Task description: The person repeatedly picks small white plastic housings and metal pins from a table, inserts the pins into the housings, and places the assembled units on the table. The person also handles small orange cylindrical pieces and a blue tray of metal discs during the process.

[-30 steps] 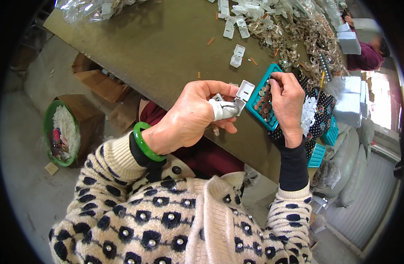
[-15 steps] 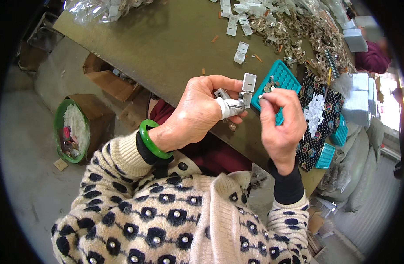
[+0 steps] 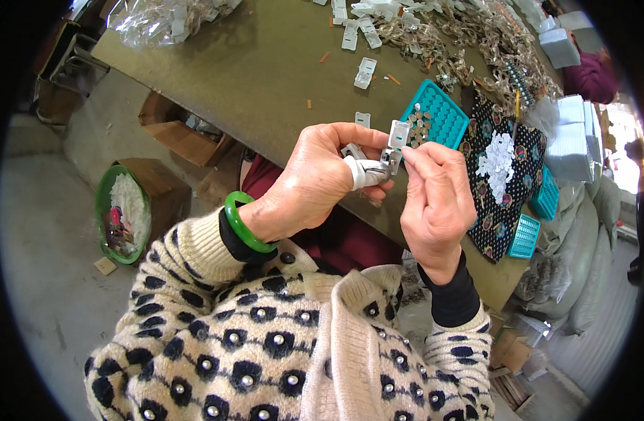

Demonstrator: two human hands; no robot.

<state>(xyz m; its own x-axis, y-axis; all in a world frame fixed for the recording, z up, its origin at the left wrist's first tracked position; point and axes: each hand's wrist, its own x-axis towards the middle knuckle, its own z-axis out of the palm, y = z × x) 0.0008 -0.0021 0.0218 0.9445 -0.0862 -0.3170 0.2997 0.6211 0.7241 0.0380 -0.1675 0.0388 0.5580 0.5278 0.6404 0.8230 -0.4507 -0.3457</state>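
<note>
Just left of the blue tray, the left hand grips a small lidded box in bent fingers; below the tray, the right hand pinches near it, contents unclear.

Right hand: grip too small to tell; clear bag cut by top edge.
</note>
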